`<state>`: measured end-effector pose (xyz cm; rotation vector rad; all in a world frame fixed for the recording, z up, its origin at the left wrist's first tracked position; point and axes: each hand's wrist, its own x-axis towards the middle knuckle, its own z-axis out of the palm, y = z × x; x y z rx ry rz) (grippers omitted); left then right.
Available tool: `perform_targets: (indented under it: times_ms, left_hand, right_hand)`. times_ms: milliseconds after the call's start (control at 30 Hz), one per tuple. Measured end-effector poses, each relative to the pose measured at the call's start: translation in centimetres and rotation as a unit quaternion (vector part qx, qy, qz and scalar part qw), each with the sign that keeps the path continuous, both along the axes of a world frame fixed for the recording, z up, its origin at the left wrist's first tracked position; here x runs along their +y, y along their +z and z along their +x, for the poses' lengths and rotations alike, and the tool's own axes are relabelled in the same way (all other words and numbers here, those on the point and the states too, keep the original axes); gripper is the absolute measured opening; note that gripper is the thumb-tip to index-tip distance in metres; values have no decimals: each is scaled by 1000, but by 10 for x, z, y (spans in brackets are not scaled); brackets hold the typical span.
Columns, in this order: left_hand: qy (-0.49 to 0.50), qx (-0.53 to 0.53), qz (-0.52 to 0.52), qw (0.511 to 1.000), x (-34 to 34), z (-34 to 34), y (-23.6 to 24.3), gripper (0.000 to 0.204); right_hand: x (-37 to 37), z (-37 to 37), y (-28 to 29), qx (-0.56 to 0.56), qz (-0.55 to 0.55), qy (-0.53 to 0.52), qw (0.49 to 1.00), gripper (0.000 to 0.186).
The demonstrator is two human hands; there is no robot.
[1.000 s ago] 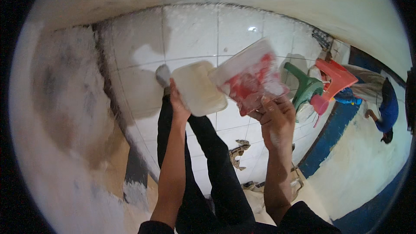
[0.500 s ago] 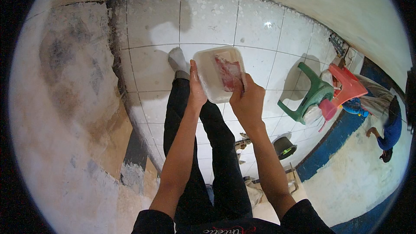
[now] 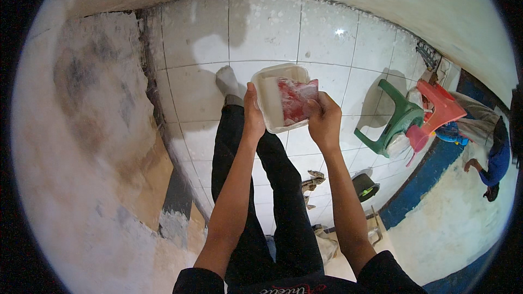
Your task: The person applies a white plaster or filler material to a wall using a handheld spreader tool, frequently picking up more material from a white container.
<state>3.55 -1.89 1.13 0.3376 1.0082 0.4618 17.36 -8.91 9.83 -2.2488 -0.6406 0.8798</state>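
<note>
My left hand [image 3: 253, 110] grips the left side of a whitish rectangular plastic tub [image 3: 268, 118] at the middle of the view. My right hand [image 3: 324, 118] has its thumb on a plastic packet [image 3: 292, 99] with red and white patches, lying across the tub's right part; the fingers curl at that side. What the packet contains I cannot tell.
Green [image 3: 397, 103] and pink [image 3: 436, 98] plastic stools stand at right, by another person [image 3: 496, 152]. Below them are a dark bucket [image 3: 364, 188] and a brownish cloth [image 3: 311, 182] on the tiled floor [image 3: 261, 28]. A patchy wall [image 3: 98, 120] runs along the left.
The packet has moved from beside and above the tub down into it. Both hands first drew closer together; over the last half second they shifted slightly right.
</note>
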Motion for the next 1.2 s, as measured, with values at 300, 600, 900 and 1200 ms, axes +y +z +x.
perform_targets:
  times_ms: [300, 600, 900, 1200]
  left_hand:
    - [42, 1, -25, 999, 3, -2, -1, 70]
    - [65, -48, -67, 994, -1, 0, -5, 71]
    - [56, -12, -74, 996, -5, 0, -7, 73]
    - [60, -31, -71, 995, -5, -5, -11, 73]
  right_hand:
    - [-23, 29, 3, 270, 63, -114, 954, 16]
    - [14, 68, 82, 347, 239, -261, 869, 25]
    - [108, 111, 165, 310, 429, -285, 800, 33]
    - [142, 155, 206, 338, 451, -216, 797, 50]
